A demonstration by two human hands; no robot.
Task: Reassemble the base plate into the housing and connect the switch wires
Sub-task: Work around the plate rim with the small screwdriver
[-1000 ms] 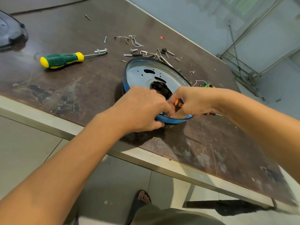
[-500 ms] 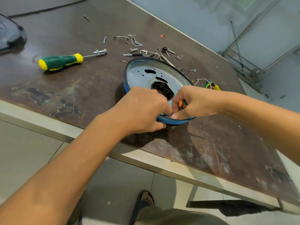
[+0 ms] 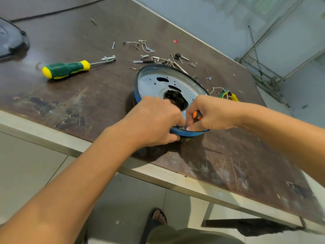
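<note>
Right hand (image 3: 214, 113) tipped my orange screwdriver (image 3: 197, 115) upright, clenched round it; left hand (image 3: 154, 120) grips housing rim (image 3: 186, 133). Tip hidden: a slip could gouge base plate (image 3: 151, 81) or jab left hand.

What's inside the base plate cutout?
Dark part shows through base plate, detail unclear. Left hand gripping housing and right hand gripping orange-handled tool cover the near edge.

Orange-handled tool (image 3: 197, 115) tip beneath hands (image 3: 213, 112)
</note>
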